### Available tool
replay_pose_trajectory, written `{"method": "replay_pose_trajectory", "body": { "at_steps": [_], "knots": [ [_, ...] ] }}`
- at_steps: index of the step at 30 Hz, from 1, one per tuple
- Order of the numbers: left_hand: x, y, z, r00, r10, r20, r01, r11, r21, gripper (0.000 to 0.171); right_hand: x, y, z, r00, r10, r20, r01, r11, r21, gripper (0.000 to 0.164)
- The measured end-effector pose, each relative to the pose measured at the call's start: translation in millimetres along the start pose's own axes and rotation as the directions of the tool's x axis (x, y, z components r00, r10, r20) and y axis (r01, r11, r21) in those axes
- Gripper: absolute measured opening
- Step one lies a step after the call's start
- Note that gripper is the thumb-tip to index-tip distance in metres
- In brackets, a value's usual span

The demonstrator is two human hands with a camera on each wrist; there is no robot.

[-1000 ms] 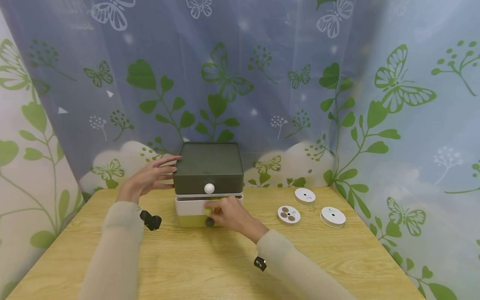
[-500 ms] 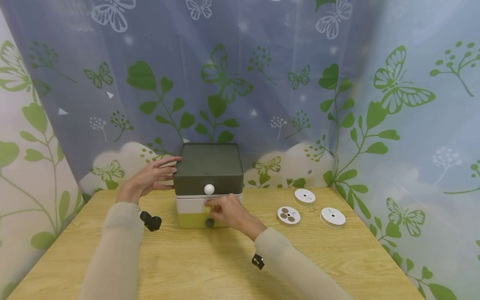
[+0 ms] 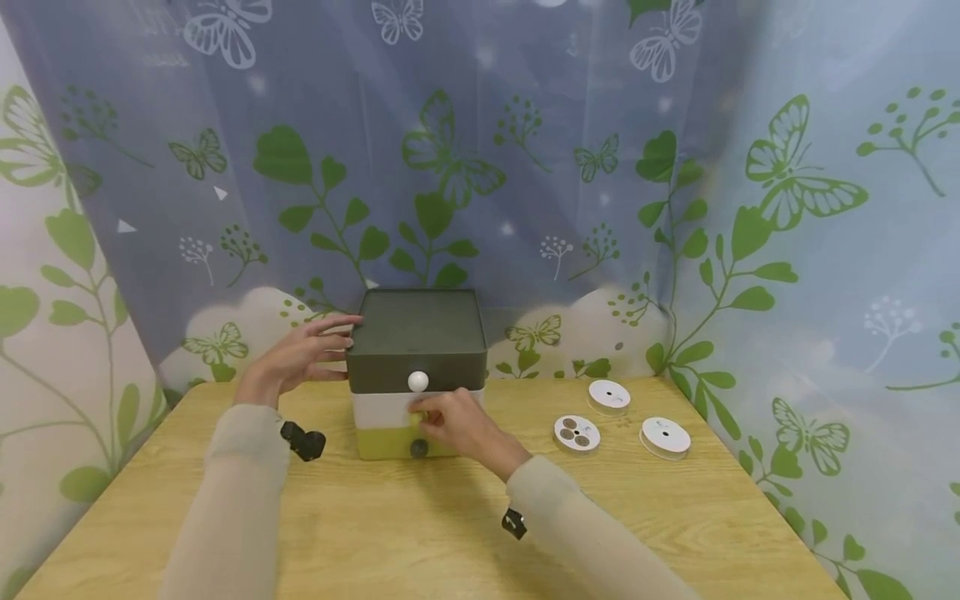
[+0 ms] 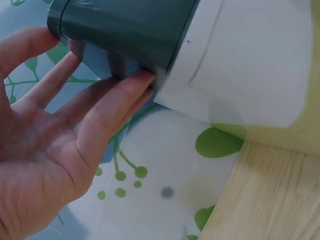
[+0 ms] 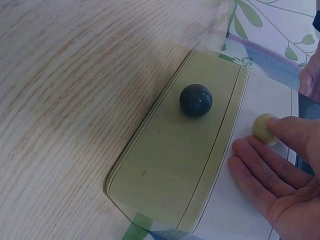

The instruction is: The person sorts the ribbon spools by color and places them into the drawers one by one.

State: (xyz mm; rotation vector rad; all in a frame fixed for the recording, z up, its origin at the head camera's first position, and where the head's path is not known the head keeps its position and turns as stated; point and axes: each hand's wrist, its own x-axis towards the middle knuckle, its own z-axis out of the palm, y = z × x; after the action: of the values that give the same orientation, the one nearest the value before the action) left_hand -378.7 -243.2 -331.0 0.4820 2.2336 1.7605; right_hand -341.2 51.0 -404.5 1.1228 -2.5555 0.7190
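A small three-tier drawer box stands at the back of the table, with a dark green top tier (image 3: 416, 325), a white drawer (image 3: 375, 410) beneath it and a yellow-green drawer (image 3: 378, 443) at the bottom. My right hand (image 3: 461, 425) pinches the white drawer's round yellow knob (image 5: 263, 131) between thumb and fingers. That drawer's front sits flush under the top tier. At the box's left side, the spread fingertips of my left hand (image 3: 300, 354) touch the dark green wall. A white knob (image 3: 417, 382) marks the top tier; a dark knob (image 5: 195, 100) is on the bottom drawer.
Three white round discs lie right of the box: a rear one (image 3: 609, 396), one with several brown circles (image 3: 577, 433) and a plain one (image 3: 664, 436). A patterned curtain (image 3: 540, 208) hangs close behind the wooden table (image 3: 360, 525).
The white drawer, slightly pulled out a second ago with a dark gap above it, has slid back into the box with my right hand on its knob. My left hand has stayed in place.
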Motion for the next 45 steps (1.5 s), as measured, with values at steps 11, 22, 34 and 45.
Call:
{"method": "replay_pose_trajectory", "body": {
  "at_steps": [11, 22, 34, 45],
  "knots": [
    [2.2, 11.0, 2.5, 0.995, -0.084, -0.049, 0.083, 0.996, -0.031, 0.057, 0, -2, -2, 1.0, 0.005, 0.015, -0.005, 1.0, -0.001, 0.024],
    [2.9, 10.4, 2.5, 0.995, -0.08, -0.052, 0.078, 0.996, -0.031, 0.06, -7, 0, -5, 1.0, -0.03, -0.001, 0.03, 0.999, 0.017, 0.027],
    [0.7, 8.7, 1.7, 0.996, -0.058, -0.069, 0.056, 0.998, -0.023, 0.06, -25, -6, -12, 0.992, 0.126, 0.0, -0.126, 0.991, 0.051, 0.01],
    [0.8, 6.3, 3.0, 0.997, -0.059, -0.048, 0.058, 0.998, -0.031, 0.063, -21, 4, 10, 0.982, 0.153, 0.112, -0.166, 0.979, 0.116, 0.021]
  ]
}}
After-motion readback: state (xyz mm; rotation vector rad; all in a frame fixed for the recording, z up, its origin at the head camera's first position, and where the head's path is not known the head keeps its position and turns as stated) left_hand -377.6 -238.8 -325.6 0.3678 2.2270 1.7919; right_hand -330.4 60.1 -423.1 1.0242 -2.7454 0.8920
